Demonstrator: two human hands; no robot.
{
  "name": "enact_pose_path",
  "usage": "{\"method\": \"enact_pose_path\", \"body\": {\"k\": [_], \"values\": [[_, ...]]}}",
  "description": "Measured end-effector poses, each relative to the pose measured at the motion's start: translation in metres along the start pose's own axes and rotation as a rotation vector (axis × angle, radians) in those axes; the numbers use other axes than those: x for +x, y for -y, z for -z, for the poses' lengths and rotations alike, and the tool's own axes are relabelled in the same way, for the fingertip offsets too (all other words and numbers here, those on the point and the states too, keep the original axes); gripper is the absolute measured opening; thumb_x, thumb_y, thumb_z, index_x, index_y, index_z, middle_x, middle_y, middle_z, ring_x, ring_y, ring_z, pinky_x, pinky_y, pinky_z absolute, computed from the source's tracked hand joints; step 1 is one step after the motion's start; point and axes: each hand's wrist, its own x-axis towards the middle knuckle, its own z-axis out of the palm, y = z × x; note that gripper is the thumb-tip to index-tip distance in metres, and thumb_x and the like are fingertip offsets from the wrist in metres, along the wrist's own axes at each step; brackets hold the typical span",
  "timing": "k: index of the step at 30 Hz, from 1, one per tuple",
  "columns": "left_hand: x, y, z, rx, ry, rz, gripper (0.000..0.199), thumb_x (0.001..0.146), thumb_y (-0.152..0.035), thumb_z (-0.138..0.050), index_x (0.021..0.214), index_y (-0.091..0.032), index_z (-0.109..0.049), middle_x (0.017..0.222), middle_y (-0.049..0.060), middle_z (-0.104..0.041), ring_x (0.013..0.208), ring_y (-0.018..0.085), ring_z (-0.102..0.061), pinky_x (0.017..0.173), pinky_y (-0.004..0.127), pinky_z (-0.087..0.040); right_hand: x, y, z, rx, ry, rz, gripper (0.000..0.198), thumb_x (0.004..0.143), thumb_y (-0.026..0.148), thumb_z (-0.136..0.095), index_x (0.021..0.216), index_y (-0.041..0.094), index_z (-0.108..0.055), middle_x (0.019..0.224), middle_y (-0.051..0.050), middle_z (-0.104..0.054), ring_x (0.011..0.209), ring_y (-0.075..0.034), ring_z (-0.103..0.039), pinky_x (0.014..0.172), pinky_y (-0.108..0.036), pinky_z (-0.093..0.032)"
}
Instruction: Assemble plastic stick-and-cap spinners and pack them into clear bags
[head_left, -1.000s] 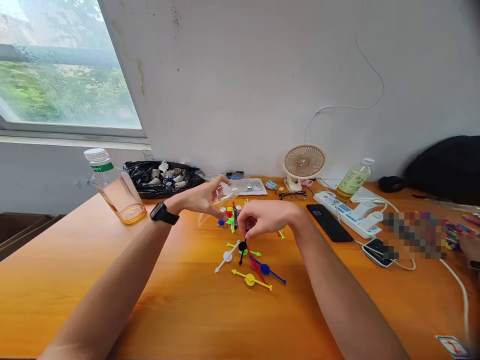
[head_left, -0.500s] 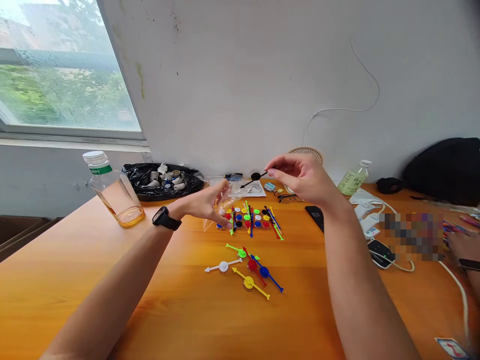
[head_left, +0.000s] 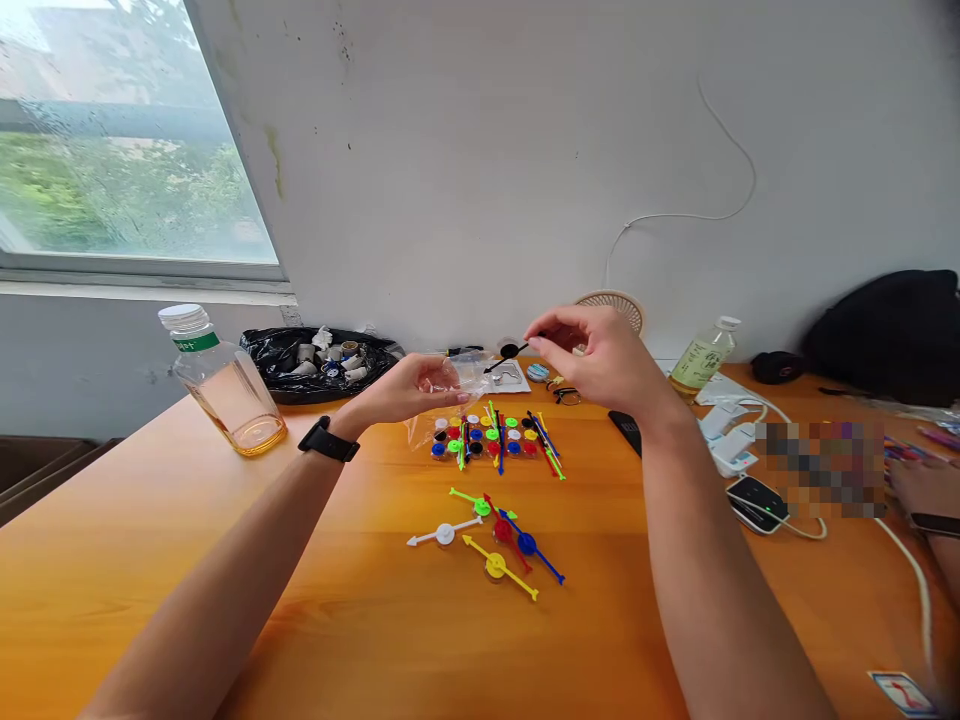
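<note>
My left hand (head_left: pixel 412 388) is closed on a clear plastic bag (head_left: pixel 471 372), whose mouth faces right. Pinched in my right hand (head_left: pixel 592 355) is a black arrow spinner (head_left: pixel 510 350), its tip at the bag's right edge; I cannot tell if it is inside. Beneath the hands, loose coloured arrows (head_left: pixel 500 440) lie among rows of coloured round bases (head_left: pixel 476 436). Nearer to me are a white spinner (head_left: pixel 445 534), a green spinner (head_left: pixel 481 506), a red spinner (head_left: pixel 503 530), a blue spinner (head_left: pixel 527 544) and a yellow spinner (head_left: pixel 495 567).
A tilted-looking bottle of amber liquid (head_left: pixel 232 390) and a black bag of scraps (head_left: pixel 322 365) stand left. To the right are a labelled bottle (head_left: pixel 703 358), a black phone-like slab (head_left: pixel 625 430), cables, a power bank (head_left: pixel 757 503) and another person's hand (head_left: pixel 919 490).
My left fingers have come together on the bag, and that hand has lifted slightly off the round bases. My right hand still holds the black spinner, almost unmoved.
</note>
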Motion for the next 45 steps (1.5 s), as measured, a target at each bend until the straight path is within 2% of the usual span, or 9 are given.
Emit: {"method": "enact_pose_path", "body": {"k": [6,14,19,25,29,31,34,37,45], "values": [[0.0,-0.003,-0.006,-0.044,-0.061,0.014,0.053,0.075,-0.055,-0.09,0.076,-0.018,-0.052,0.071,-0.005,-0.05,0.065,0.01,-0.041,0.058,0.025,-0.032,-0.001,0.009,-0.01,0.005,0.069,0.04,0.015,0.094,0.027,-0.066,0.093,0.019,-0.078,0.08,-0.004,-0.071,0.071,-0.016,-0.058,0.064,-0.03,-0.042],[0.0,-0.011,-0.013,-0.176,-0.018,-0.009,0.051,0.077,-0.053,-0.089,0.098,-0.018,-0.06,0.079,-0.003,-0.052,0.07,0.012,-0.045,0.061,0.025,-0.036,0.0,0.011,-0.024,0.092,0.214,0.052,0.022,0.088,0.019,-0.057,0.089,0.018,-0.079,0.079,-0.003,-0.072,0.068,-0.015,-0.056,0.063,-0.029,-0.04],[0.001,-0.018,-0.014,-0.169,-0.01,-0.013,0.048,0.076,-0.055,-0.089,0.088,-0.017,-0.062,0.072,-0.004,-0.047,0.066,0.011,-0.041,0.058,0.025,-0.031,0.003,0.007,-0.029,0.032,0.231,0.032,0.021,0.086,0.016,-0.056,0.085,0.019,-0.078,0.073,-0.001,-0.069,0.065,-0.014,-0.055,0.062,-0.029,-0.04],[0.002,-0.015,-0.016,-0.128,-0.183,-0.015,0.046,0.079,-0.057,-0.086,0.086,-0.016,-0.068,0.065,-0.005,-0.042,0.06,0.009,-0.035,0.054,0.024,-0.025,0.002,0.003,-0.03,0.154,0.333,0.02,0.026,0.102,0.029,-0.056,0.122,0.024,-0.072,0.122,-0.006,-0.073,0.111,-0.021,-0.066,0.097,-0.035,-0.051],[0.002,-0.012,-0.013,-0.132,-0.233,-0.016,0.043,0.078,-0.053,-0.088,0.085,-0.015,-0.069,0.066,-0.004,-0.049,0.06,0.01,-0.041,0.054,0.023,-0.03,0.002,-0.007,-0.037,0.23,0.418,-0.047,0.044,0.094,0.031,-0.071,0.137,0.025,-0.063,0.116,-0.006,-0.073,0.105,-0.021,-0.068,0.092,-0.035,-0.056],[0.0,-0.011,-0.006,-0.123,-0.187,0.024,0.045,0.074,-0.05,-0.092,0.095,-0.016,-0.07,0.068,-0.003,-0.056,0.061,0.011,-0.049,0.055,0.022,-0.035,0.003,-0.012,-0.04,0.228,0.375,-0.022,0.038,0.094,0.027,-0.068,0.132,0.024,-0.067,0.106,-0.005,-0.073,0.097,-0.019,-0.069,0.09,-0.034,-0.056],[-0.005,-0.006,0.01,-0.124,0.064,0.1,0.062,0.07,-0.048,-0.094,0.118,-0.019,-0.069,0.082,0.002,-0.072,0.07,0.015,-0.065,0.06,0.023,-0.046,0.006,-0.017,-0.041,0.234,0.266,0.014,0.022,0.094,0.024,-0.065,0.114,0.021,-0.073,0.103,-0.005,-0.074,0.095,-0.019,-0.069,0.091,-0.035,-0.054],[-0.011,0.006,0.026,-0.099,0.253,0.165,0.056,0.071,-0.048,-0.093,0.115,-0.019,-0.074,0.08,0.005,-0.076,0.069,0.019,-0.07,0.058,0.024,-0.049,0.007,-0.02,-0.036,0.252,0.201,0.007,0.017,0.093,0.026,-0.065,0.105,0.021,-0.075,0.107,-0.006,-0.076,0.098,-0.021,-0.069,0.09,-0.035,-0.054],[-0.02,0.009,0.051,-0.124,0.144,0.203,0.03,0.08,-0.046,-0.087,0.086,-0.018,-0.082,0.081,0.008,-0.079,0.075,0.019,-0.072,0.067,0.025,-0.054,0.004,-0.024,-0.021,0.192,0.195,0.016,0.022,0.096,0.037,-0.065,0.103,0.023,-0.081,0.108,-0.008,-0.075,0.097,-0.022,-0.068,0.084,-0.036,-0.055]]}}
